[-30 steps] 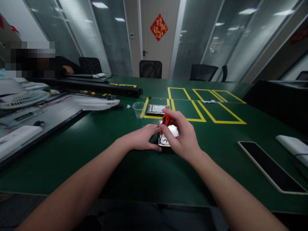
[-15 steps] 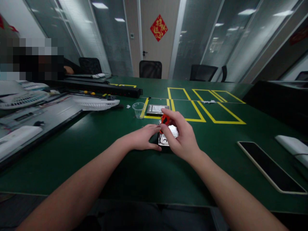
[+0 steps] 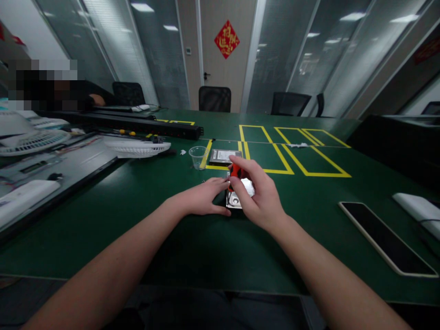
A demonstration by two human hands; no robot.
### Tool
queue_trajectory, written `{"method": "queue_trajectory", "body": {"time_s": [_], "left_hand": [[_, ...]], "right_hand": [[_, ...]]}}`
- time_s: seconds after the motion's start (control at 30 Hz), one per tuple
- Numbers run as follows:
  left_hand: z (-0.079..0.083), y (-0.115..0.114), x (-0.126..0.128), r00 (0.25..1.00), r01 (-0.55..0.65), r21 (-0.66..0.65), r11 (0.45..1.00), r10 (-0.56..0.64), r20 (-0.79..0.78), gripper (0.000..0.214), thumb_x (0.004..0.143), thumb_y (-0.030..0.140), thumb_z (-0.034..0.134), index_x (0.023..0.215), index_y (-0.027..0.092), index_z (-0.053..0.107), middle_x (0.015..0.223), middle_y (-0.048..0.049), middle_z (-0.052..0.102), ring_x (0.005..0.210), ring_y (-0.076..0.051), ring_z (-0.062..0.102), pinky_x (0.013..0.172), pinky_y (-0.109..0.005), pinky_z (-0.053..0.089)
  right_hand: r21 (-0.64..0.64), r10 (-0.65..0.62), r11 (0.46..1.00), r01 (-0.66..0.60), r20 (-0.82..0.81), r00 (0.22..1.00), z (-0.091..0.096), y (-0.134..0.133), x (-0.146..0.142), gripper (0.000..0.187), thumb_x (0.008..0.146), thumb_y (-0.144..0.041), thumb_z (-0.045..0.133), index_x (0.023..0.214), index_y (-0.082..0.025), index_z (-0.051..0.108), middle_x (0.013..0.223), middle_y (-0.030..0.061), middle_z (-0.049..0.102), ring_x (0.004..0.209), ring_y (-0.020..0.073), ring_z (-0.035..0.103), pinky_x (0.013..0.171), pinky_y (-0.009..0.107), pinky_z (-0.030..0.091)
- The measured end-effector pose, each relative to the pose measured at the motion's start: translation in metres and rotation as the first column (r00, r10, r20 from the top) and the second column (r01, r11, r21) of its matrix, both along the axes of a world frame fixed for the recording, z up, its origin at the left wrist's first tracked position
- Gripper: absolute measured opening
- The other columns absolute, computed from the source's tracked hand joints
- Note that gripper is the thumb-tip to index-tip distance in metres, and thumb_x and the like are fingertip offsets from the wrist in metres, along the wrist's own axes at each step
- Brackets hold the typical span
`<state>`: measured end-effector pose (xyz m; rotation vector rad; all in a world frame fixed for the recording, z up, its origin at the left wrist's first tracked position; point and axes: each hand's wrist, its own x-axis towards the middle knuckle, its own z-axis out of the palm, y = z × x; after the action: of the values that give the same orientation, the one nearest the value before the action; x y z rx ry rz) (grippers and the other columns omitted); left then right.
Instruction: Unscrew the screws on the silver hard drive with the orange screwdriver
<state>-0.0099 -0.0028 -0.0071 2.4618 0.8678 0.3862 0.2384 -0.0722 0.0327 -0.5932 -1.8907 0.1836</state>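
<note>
A silver hard drive (image 3: pixel 235 201) lies on the green table right in front of me, partly covered by both hands. My left hand (image 3: pixel 209 196) grips it from the left, the thumb at its near edge and the fingertips at its far side. In my right hand (image 3: pixel 259 191) is a screwdriver (image 3: pixel 235 172) with a red and black handle. The thumb and fingers pinch that handle upright over the drive's far left part. The screwdriver's tip is hidden. Just beyond my hands lies a second hard drive (image 3: pixel 222 156), label up, beside a clear plastic cup (image 3: pixel 198 158).
White fan-like parts (image 3: pixel 137 147), a metal chassis (image 3: pixel 80 158) and black bars (image 3: pixel 165 129) fill the left side. A phone (image 3: pixel 387 238) and a white box (image 3: pixel 417 211) lie at right. Yellow tape rectangles (image 3: pixel 318 175) mark the table. Another person (image 3: pixel 99 98) sits far left.
The screwdriver handle has turned a little between my right fingers and shows more of its red side. My left hand stays put. The person at far left has shifted slightly.
</note>
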Motion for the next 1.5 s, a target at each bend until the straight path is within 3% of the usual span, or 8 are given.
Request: {"method": "queue_trajectory", "body": {"time_s": [0.17,0.3,0.4,0.67,0.93,1.23,1.4,1.5], "left_hand": [[0.0018,-0.0013,0.0011,1.0,0.009,-0.005,1.0,-0.009,0.009,0.1,0.103,0.066,0.106,0.188,0.03,0.067,0.201,-0.0183,0.064,0.19,-0.05,0.055,0.157,-0.071,0.046],[-0.001,0.0012,0.0016,1.0,-0.003,0.007,1.0,0.003,-0.012,0.102,0.101,0.068,0.107,0.186,0.026,0.069,0.197,-0.0219,0.066,0.189,-0.052,0.056,0.158,-0.073,0.044],[-0.0032,0.0028,0.001,1.0,-0.003,0.011,1.0,0.003,-0.013,0.107,0.1,0.069,0.108,0.189,0.029,0.066,0.205,-0.0207,0.058,0.194,-0.053,0.049,0.159,-0.074,0.043],[0.0026,-0.002,0.0017,1.0,-0.005,-0.009,1.0,0.005,-0.005,0.101,0.102,0.067,0.107,0.186,0.028,0.068,0.197,-0.0203,0.066,0.189,-0.052,0.055,0.157,-0.072,0.047],[0.0003,0.0006,0.0016,1.0,-0.025,-0.011,1.0,0.025,-0.019,0.105,0.099,0.069,0.109,0.186,0.027,0.068,0.205,-0.0199,0.057,0.193,-0.053,0.05,0.159,-0.071,0.045],[0.0011,-0.0009,0.0013,0.999,-0.024,-0.01,1.0,0.023,-0.033,0.108,0.101,0.069,0.108,0.189,0.026,0.064,0.202,-0.0224,0.06,0.192,-0.054,0.052,0.159,-0.072,0.044],[-0.0006,-0.0009,0.0015,1.0,-0.01,0.018,1.0,0.01,0.004,0.097,0.102,0.064,0.108,0.182,0.026,0.069,0.196,-0.0211,0.067,0.188,-0.053,0.056,0.156,-0.072,0.047],[0.0003,-0.0021,0.0024,1.0,-0.019,0.007,1.0,0.019,0.003,0.095,0.1,0.061,0.11,0.179,0.025,0.071,0.196,-0.0216,0.066,0.186,-0.053,0.058,0.156,-0.072,0.048]], "right_hand": [[0.038,-0.057,0.998,0.058,-0.021,0.998,0.0022,0.0007,0.0008,0.038,0.123,-0.032,0.081,0.161,-0.032,0.084,0.133,0.012,0.089,0.117,0.0335,0.086,0.101,0.055,0.081],[-0.011,0.022,1.0,-0.023,-0.017,1.0,0.0,-0.0016,0.0005,0.052,0.129,-0.027,0.062,0.179,-0.034,0.075,0.151,0.0134,0.091,0.13,0.0342,0.09,0.115,0.06,0.081],[-0.055,0.032,0.998,-0.032,-0.016,0.999,-0.0008,-0.0026,0.0007,0.059,0.13,-0.025,0.057,0.187,-0.035,0.07,0.167,0.0134,0.089,0.143,0.0352,0.09,0.125,0.063,0.079],[0.058,-0.035,0.998,0.036,-0.018,0.999,0.0026,0.001,0.0018,0.045,0.123,-0.03,0.079,0.168,-0.033,0.083,0.145,0.0122,0.092,0.126,0.0333,0.089,0.109,0.055,0.081],[-0.019,0.044,0.999,-0.044,0.003,0.999,0.0034,-0.0039,0.0028,0.06,0.131,-0.025,0.057,0.188,-0.035,0.071,0.171,0.0121,0.088,0.15,0.035,0.088,0.131,0.063,0.077],[0.061,-0.008,0.998,0.01,-0.03,1.0,0.004,0.0006,0.001,0.044,0.125,-0.028,0.079,0.168,-0.032,0.084,0.144,0.0129,0.093,0.126,0.0336,0.09,0.108,0.053,0.081],[0.01,0.057,0.998,-0.057,0.0,0.998,0.0037,-0.0029,0.0032,0.058,0.13,-0.023,0.059,0.185,-0.032,0.074,0.17,0.0138,0.089,0.144,0.0349,0.09,0.129,0.061,0.077],[0.025,0.076,0.997,-0.076,-0.003,0.997,0.0034,-0.0023,0.0029,0.061,0.13,-0.019,0.058,0.188,-0.034,0.073,0.174,0.0126,0.087,0.147,0.0338,0.089,0.13,0.059,0.076]]}}
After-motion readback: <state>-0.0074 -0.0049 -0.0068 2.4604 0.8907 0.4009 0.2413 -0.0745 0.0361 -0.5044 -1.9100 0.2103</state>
